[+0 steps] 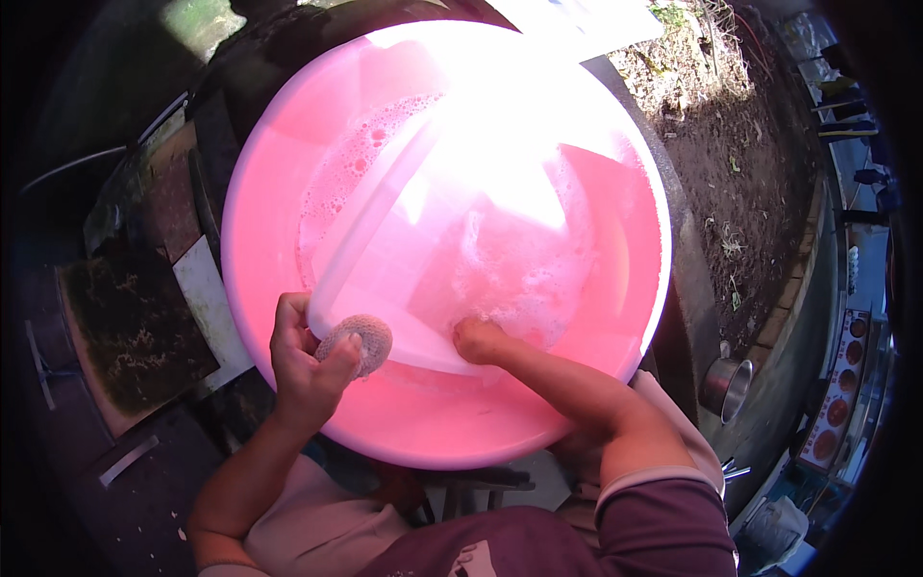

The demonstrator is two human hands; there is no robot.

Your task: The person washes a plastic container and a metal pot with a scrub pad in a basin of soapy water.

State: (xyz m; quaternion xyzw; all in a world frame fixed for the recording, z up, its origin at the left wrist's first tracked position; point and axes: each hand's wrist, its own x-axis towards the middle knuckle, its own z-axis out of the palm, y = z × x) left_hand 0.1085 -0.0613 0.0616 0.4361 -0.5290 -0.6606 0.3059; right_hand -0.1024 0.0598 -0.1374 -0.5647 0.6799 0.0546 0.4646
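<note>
A large pink plastic basin [433, 425] with soapy water [519, 281] fills the middle of the view. In it a pale translucent plastic container [368, 209] lies tilted, partly in the water. My left hand [310, 368] holds a round mesh scrubber [371, 342] under the thumb, its fingers behind the container's near left corner. My right hand [479, 340] dips into the suds beside the container's near edge. Its fingertips are hidden, so I cannot tell whether they grip anything. Glare washes out the far part of the basin and container.
A metal pot [727, 389] stands to the right, near a low brick edging [782, 310] along bare soil [721, 216]. Boards [209, 317] and a dark mossy panel [130, 324] lie at left. A food-picture panel [836, 397] is far right.
</note>
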